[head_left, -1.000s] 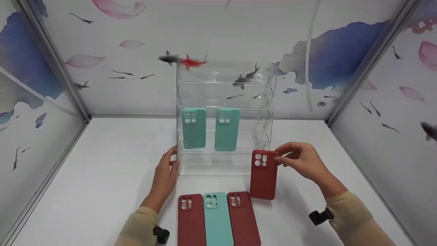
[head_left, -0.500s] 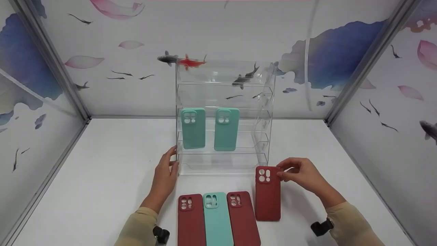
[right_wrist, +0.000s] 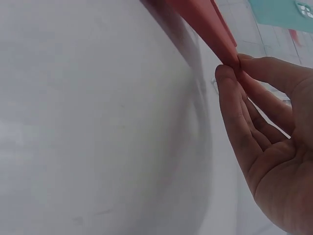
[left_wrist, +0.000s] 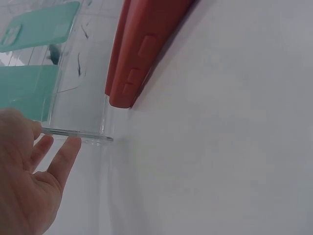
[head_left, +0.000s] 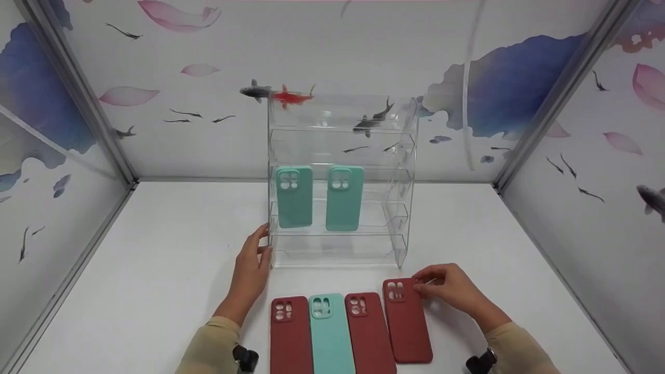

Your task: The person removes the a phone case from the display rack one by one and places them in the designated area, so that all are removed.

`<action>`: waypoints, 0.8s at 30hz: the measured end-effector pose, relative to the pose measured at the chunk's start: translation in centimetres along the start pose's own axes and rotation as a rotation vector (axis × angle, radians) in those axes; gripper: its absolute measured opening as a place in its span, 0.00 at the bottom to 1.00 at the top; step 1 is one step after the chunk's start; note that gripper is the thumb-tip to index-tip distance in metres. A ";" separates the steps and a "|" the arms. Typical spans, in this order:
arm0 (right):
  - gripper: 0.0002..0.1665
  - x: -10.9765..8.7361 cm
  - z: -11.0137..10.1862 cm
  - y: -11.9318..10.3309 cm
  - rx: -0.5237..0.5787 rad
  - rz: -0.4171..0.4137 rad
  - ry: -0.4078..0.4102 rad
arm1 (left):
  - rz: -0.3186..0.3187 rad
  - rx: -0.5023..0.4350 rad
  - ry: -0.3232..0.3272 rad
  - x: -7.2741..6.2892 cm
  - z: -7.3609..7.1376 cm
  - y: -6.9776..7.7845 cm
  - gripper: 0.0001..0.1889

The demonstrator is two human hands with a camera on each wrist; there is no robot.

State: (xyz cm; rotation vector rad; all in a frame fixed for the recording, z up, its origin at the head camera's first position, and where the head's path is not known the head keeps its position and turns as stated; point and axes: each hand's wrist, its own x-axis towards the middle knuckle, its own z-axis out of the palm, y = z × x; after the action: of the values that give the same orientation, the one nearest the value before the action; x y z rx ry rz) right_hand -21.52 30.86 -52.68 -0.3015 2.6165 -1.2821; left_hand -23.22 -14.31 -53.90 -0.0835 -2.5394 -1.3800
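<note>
My right hand [head_left: 451, 290] pinches the upper right corner of a red phone case [head_left: 409, 327] between thumb and fingers. This case leans low over the white table at the right end of a row. In the right wrist view, the fingertips [right_wrist: 226, 73] meet at its corner. My left hand [head_left: 251, 272] touches the left side panel of a clear acrylic display rack [head_left: 340, 244], fingers against the panel's outer face. Beside the held case lie a red phone case [head_left: 370, 337], a teal phone case [head_left: 333, 337] and another red phone case [head_left: 291, 340].
Two teal phone cases, a left one [head_left: 294, 202] and a right one [head_left: 344, 202], stand upright on a middle tier of the rack. Printed white walls [head_left: 208, 140] with metal corner posts [head_left: 83, 98] enclose the table [head_left: 171, 234].
The right hand has brought the red phone case away from the rack's right front, down and toward the row, its lower end tipping toward me. The left hand has stayed at the rack.
</note>
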 end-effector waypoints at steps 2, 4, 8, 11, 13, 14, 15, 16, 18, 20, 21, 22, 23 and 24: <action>0.18 0.0 0.3 0.2 -0.020 -0.005 -0.008 | 0.001 -0.011 -0.002 0.0 0.0 0.0 0.29; 0.18 -0.1 0.5 0.3 -0.027 -0.011 -0.014 | 0.003 -0.013 -0.005 0.0 0.0 0.1 0.29; 0.17 -0.2 0.9 0.4 -0.018 -0.006 -0.020 | 0.001 -0.013 -0.012 -0.1 -0.1 0.1 0.30; 0.18 -0.3 1.2 0.4 -0.011 0.000 -0.010 | -0.003 -0.009 -0.010 -0.1 -0.2 0.1 0.29; 0.18 -0.4 1.4 0.4 0.000 0.012 -0.002 | -0.007 -0.006 -0.012 -0.1 -0.2 0.2 0.29; 0.18 -0.5 1.5 0.4 0.005 0.019 0.003 | -0.008 -0.004 -0.013 -0.1 -0.3 0.2 0.29; 0.18 -0.5 1.6 0.5 0.009 0.026 0.009 | -0.007 -0.002 -0.015 -0.1 -0.3 0.2 0.29; 0.18 -0.6 1.7 0.5 0.014 0.033 0.014 | -0.007 0.000 -0.016 -0.1 -0.3 0.2 0.29; 0.18 -0.8 1.8 0.5 0.018 0.045 0.026 | -0.006 0.002 -0.018 -0.1 -0.3 0.2 0.29; 0.18 -1.0 2.0 0.6 0.015 0.051 0.039 | -0.002 0.001 -0.018 0.0 -0.3 0.2 0.29; 0.18 -1.1 2.0 0.6 0.010 0.053 0.045 | -0.001 0.000 -0.017 0.0 -0.3 0.2 0.29; 0.18 -1.2 2.0 0.6 0.003 0.053 0.051 | -0.001 -0.001 -0.018 0.0 -0.3 0.2 0.29; 0.18 -1.2 2.1 0.6 -0.006 0.055 0.056 | 0.000 -0.003 -0.018 -0.1 -0.3 0.1 0.29; 0.18 -1.3 2.1 0.6 -0.009 0.056 0.059 | 0.001 -0.005 -0.019 -0.1 -0.2 0.1 0.29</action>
State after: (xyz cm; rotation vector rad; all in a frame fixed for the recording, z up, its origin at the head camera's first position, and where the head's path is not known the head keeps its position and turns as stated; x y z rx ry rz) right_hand -19.75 29.95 -54.25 -0.1936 2.6599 -1.2810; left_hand -23.10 -14.44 -53.67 -0.0998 -2.5510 -1.3913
